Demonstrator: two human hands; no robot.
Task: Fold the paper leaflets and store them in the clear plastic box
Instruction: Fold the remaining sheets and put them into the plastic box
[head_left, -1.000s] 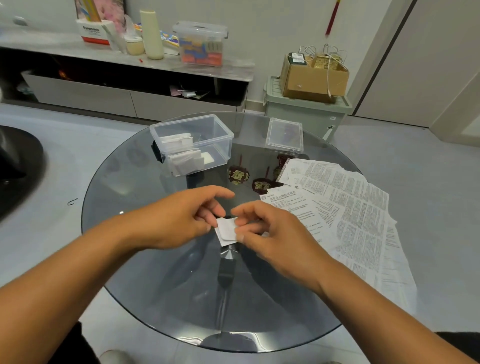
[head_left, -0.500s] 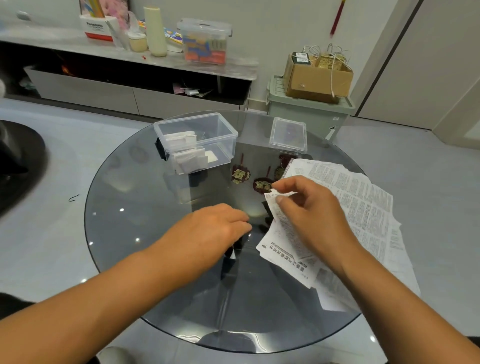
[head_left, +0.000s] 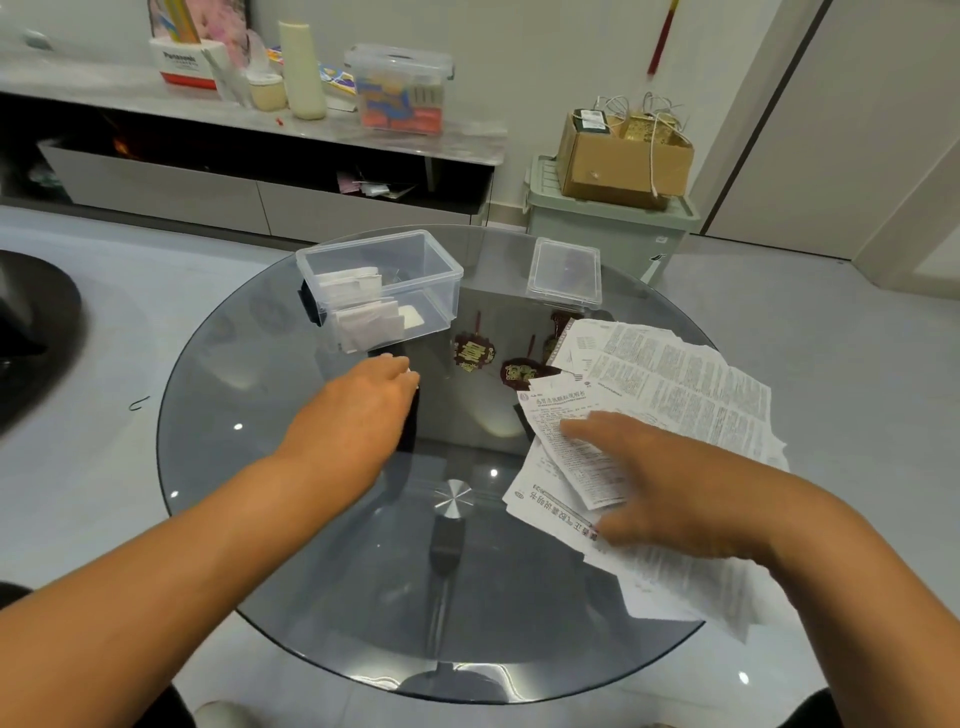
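My left hand (head_left: 358, 410) hovers over the round glass table (head_left: 249, 467), just in front of the clear plastic box (head_left: 441, 296). Its fingers curl round a small folded leaflet (head_left: 414, 371), of which only a white sliver shows at the fingertips. Several folded leaflets (head_left: 363, 325) lie inside the open box, at its left end. On the right, my right hand (head_left: 670, 483) rests with fingers stretched out on the top printed leaflet (head_left: 566, 447) of a spread pile of unfolded leaflets (head_left: 691, 379).
The box's clear lid (head_left: 563, 273) lies at the table's far side, right of the box. Red ornaments (head_left: 472, 353) show through the glass between box and pile. Beyond the table stand a low cabinet (head_left: 156, 182) and a green bin (head_left: 608, 228) carrying a cardboard box.
My left hand took the folded leaflet and moved forward toward the box. My right hand left it, reached to the pile, pinched a sheet's corner, and now lies lower on that sheet.
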